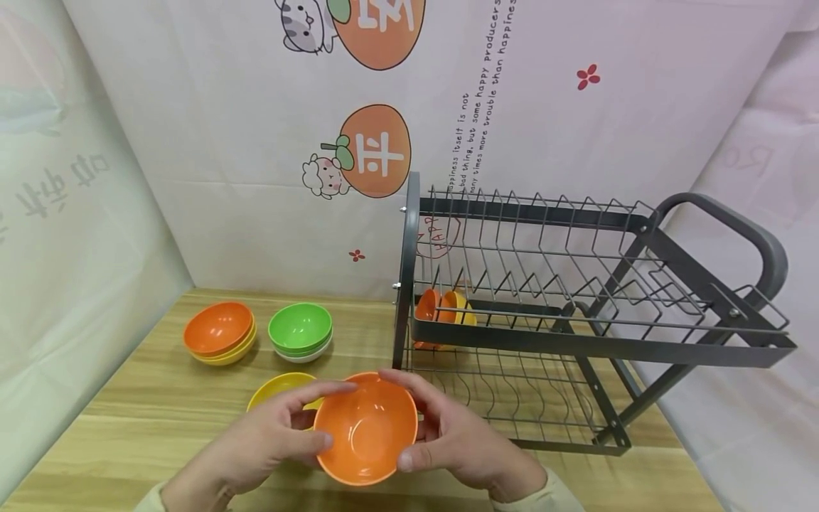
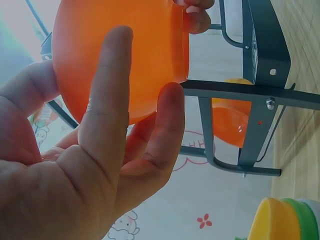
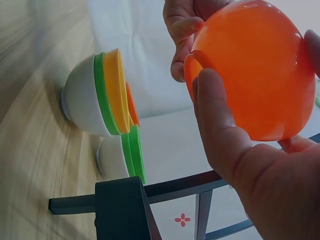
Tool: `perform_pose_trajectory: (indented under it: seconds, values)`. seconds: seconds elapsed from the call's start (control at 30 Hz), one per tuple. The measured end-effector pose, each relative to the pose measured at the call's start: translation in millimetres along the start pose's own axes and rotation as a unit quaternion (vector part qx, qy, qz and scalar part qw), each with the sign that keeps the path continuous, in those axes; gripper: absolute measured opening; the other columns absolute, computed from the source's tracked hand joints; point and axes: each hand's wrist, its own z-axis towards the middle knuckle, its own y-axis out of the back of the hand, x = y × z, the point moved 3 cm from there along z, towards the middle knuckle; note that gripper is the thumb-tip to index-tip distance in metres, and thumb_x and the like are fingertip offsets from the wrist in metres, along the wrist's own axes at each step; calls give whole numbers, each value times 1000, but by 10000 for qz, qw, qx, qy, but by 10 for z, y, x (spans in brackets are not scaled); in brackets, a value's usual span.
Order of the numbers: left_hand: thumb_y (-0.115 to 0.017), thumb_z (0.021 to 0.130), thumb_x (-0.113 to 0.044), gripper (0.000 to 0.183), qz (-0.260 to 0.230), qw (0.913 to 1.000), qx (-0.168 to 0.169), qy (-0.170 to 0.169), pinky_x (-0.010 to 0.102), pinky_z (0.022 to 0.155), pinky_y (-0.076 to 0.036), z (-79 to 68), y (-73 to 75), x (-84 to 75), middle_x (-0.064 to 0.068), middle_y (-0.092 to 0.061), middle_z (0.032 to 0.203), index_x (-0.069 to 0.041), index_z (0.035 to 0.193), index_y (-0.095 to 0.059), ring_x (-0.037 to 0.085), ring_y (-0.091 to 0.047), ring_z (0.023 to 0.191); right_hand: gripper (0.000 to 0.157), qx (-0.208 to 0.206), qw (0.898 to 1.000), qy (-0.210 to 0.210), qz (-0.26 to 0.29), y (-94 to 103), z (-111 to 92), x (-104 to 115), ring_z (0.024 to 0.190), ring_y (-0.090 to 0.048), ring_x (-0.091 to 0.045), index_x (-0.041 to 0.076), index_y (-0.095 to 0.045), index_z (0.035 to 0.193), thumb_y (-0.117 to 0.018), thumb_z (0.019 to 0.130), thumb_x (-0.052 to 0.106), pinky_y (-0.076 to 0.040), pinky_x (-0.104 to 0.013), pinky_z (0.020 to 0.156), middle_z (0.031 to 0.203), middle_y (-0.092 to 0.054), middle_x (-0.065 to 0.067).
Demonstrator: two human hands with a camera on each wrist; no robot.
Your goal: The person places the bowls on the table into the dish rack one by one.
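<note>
An orange bowl is raised in front of me, its hollow side facing the head camera. My left hand grips its left side, with the thumb at the near rim and the fingers spread behind. On the other side my right hand holds the rim between thumb and fingers. The bowl's underside and foot ring show in the left wrist view, with fingers of both hands around it. Partly hidden behind the left hand is a yellow bowl, which tops a stack with green and white ones in the right wrist view.
A dark two-tier dish rack stands at the right, with orange bowls and a yellow bowl upright in its lower tier. At the back left are an orange-topped stack and a green-topped stack on the wooden table.
</note>
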Motion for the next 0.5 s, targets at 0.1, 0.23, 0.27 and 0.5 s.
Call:
perform_pose_trajectory:
  seconds: [0.1,0.23,0.27,0.5]
  values:
    - [-59,87,1,55,-32,10000,-29,83,42,76,-54,9,-3,14,25,-41,131,-5,139,-42,36,-58,95,71,-55,9999,-72,-108,13,2,-9,104,-55,-35,27,-33,144,-71,84,24,-50,-43,86,134,-43,-12]
    - [-60,87,0,56,-30,9999,-54,128,43,78,-53,29,-18,32,22,-36,136,-7,139,-42,36,-56,99,72,-205,9993,-189,-244,41,-24,-22,102,-55,-34,29,-35,143,-72,82,23,-51,-42,85,132,-46,-11]
    - [-61,86,0,57,-7,9999,-38,104,43,79,-53,38,-25,37,21,-35,137,-8,140,-42,36,-55,100,72,-237,9991,-210,-269,51,-36,-24,101,-56,-34,29,-36,143,-73,81,23,-51,-42,84,131,-47,-11]
    - [-67,85,-8,61,719,9973,-89,-99,41,79,-53,166,-92,64,12,-40,138,-18,140,-43,34,-53,105,69,-453,9966,-599,-344,179,-193,7,104,-53,-36,29,-39,141,-72,81,18,-50,-42,85,133,-45,-11]
